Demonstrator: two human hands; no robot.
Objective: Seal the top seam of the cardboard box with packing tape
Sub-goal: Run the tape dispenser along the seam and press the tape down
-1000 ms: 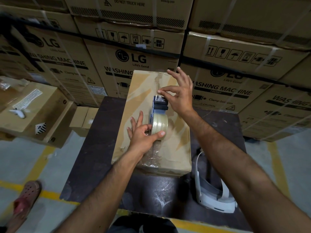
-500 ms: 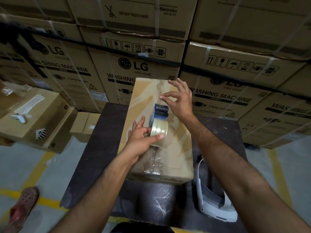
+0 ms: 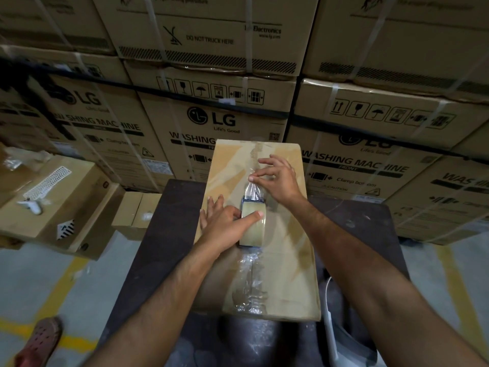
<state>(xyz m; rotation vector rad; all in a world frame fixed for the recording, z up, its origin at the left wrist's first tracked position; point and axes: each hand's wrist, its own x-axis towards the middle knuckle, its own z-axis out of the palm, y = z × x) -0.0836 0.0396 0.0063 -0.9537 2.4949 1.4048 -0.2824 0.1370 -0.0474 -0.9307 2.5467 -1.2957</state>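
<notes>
A long cardboard box (image 3: 288, 250) lies on a dark table (image 3: 164, 234), its seam running away from me. Crumpled clear tape (image 3: 250, 284) covers the near part of the seam. My left hand (image 3: 225, 223) grips the tape dispenser (image 3: 252, 226), thumb across its pale roll, resting it on the box top at the seam. My right hand (image 3: 277, 178) pinches the free end of the tape (image 3: 252, 188) between thumb and forefinger, just beyond the dispenser's blue front. The pulled strip is short and wrinkled.
Stacked washing-machine cartons (image 3: 211, 120) form a wall right behind the table. Smaller boxes (image 3: 60, 205) sit on the floor at left. A white headset (image 3: 344, 340) lies on the table's near right. A sandalled foot (image 3: 39, 343) stands at bottom left.
My right hand has gone from touching the dispenser's front to pinching the tape end and drawing it away from the roll. The dispenser now points straighter along the seam.
</notes>
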